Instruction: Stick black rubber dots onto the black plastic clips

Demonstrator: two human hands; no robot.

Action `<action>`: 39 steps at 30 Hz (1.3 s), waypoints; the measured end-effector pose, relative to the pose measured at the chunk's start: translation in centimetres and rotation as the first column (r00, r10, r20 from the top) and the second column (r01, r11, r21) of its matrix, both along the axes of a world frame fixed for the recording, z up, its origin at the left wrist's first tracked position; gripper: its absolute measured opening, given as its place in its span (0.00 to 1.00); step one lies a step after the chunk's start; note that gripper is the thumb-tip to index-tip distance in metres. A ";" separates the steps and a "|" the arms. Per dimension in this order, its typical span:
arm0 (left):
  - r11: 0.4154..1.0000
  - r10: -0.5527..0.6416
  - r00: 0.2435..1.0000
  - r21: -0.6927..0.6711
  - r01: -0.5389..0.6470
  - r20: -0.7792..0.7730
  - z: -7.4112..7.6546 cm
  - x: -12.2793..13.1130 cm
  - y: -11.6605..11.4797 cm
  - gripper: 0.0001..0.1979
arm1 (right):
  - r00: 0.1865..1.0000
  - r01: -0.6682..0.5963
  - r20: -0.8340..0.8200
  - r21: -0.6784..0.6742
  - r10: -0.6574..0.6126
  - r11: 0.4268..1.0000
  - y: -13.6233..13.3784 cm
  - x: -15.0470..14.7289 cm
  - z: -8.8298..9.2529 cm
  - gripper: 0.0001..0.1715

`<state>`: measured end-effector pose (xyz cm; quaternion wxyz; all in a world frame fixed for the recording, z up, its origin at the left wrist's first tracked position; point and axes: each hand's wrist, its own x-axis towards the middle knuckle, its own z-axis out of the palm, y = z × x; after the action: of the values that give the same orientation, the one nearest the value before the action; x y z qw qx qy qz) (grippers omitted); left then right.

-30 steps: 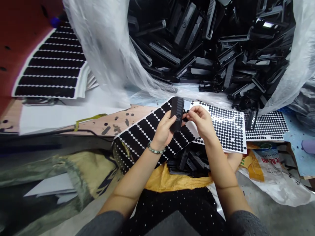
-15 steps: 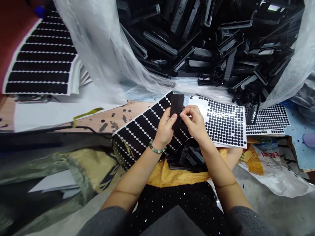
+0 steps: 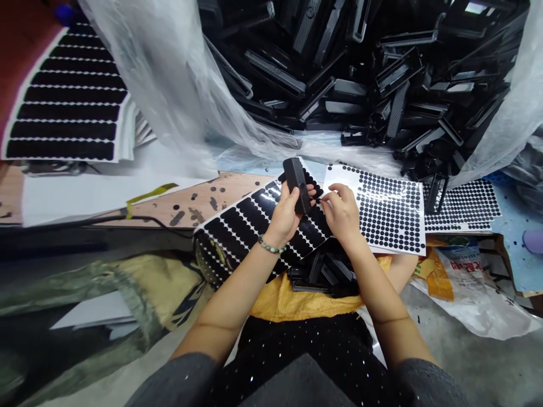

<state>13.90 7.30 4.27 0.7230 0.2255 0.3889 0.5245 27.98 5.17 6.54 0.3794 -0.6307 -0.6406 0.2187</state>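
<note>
My left hand (image 3: 285,217) is closed around a long black plastic part (image 3: 296,182), tilted slightly with a small round mark on its upper face. Just right of it, my right hand (image 3: 341,213) has thumb and forefinger pinched together, apart from the part; whatever they hold is too small to make out. Under both hands lies a sheet of wide black adhesive strips (image 3: 241,226) with scalloped edges. Beside my right hand is a white sheet of small round black stickers (image 3: 388,212), bare in its left portion.
A heap of black plastic parts (image 3: 352,90) fills a plastic-lined container (image 3: 169,73) ahead. Several more parts (image 3: 324,274) rest on yellow cloth (image 3: 288,299) at my lap. Stacked strip sheets (image 3: 70,102) stand at left; another dot sheet (image 3: 464,206) is at right.
My left hand has turned the black plastic part and tipped it leftward, so another face shows. My right hand has drawn slightly away to the right, still pinched.
</note>
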 end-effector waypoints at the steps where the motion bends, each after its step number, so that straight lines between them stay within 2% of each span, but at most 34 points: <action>1: 1.000 0.003 1.000 -0.005 -0.002 0.024 0.1 -0.1 0.0 0.15 | 0.994 0.018 -0.105 0.020 -0.015 1.000 -0.2 0.1 0.3 0.07; 3: 1.000 -0.010 0.997 0.018 0.009 0.075 0.4 -0.3 -0.2 0.16 | 0.922 0.090 -0.378 0.007 -0.080 0.996 -0.6 0.3 1.0 0.08; 6: 0.993 -0.023 0.993 0.117 0.009 0.117 1.2 -0.5 -1.2 0.23 | 0.693 0.126 -0.699 -0.122 -0.175 0.985 -1.1 0.2 2.3 0.15; 7: 0.989 -0.026 0.992 0.150 0.007 0.120 1.4 -0.5 -1.6 0.25 | 0.630 0.113 -0.753 -0.152 -0.189 0.982 -1.3 0.1 2.8 0.16; 9: 0.980 -0.044 0.992 0.200 0.020 0.119 1.9 -0.4 -2.3 0.24 | 0.555 0.095 -0.807 -0.177 -0.200 0.980 -1.6 -0.4 3.4 0.18; 12: 0.968 -0.073 0.990 0.246 0.043 0.117 2.3 -0.2 -2.9 0.22 | 0.525 0.099 -0.829 -0.167 -0.193 0.981 -1.9 -1.1 4.0 0.18; 16: 0.954 -0.072 0.991 0.299 0.036 0.109 2.4 -0.2 -3.0 0.22 | 0.556 0.103 -0.814 -0.133 -0.168 0.986 -2.1 -1.4 4.1 0.17; 19: 0.947 -0.081 0.993 0.317 0.051 0.082 2.5 -0.2 -3.0 0.22 | 0.632 0.115 -0.760 -0.106 -0.155 0.988 -2.1 -1.2 3.9 0.18; 25: 0.958 -0.054 0.998 0.284 0.046 0.021 3.3 -0.2 -3.2 0.25 | 0.824 0.147 -0.542 -0.073 -0.163 0.986 -2.2 -0.9 3.5 0.18; 30: 0.954 -0.035 0.999 0.297 0.032 0.006 3.8 -0.1 -3.4 0.24 | 0.910 0.167 -0.388 0.023 -0.146 0.986 -2.5 -0.8 3.8 0.14; 35: 0.950 0.003 1.000 0.311 -0.001 -0.006 4.3 0.1 -3.5 0.24 | 0.971 0.199 -0.162 0.156 -0.174 0.968 -3.0 -0.9 4.5 0.09; 37: 0.949 -0.001 1.000 0.314 0.001 0.001 4.4 0.0 -3.5 0.23 | 0.973 0.210 -0.126 0.154 -0.192 0.965 -3.0 -0.8 4.5 0.13; 39: 0.951 -0.008 1.000 0.309 0.002 0.020 4.4 -0.1 -3.5 0.22 | 0.967 0.204 -0.174 0.097 -0.185 0.974 -2.9 -0.7 4.4 0.25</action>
<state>13.84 3.77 8.69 0.6841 0.3315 0.2938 0.5795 27.31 2.25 10.98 0.4859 -0.6476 -0.5538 0.1944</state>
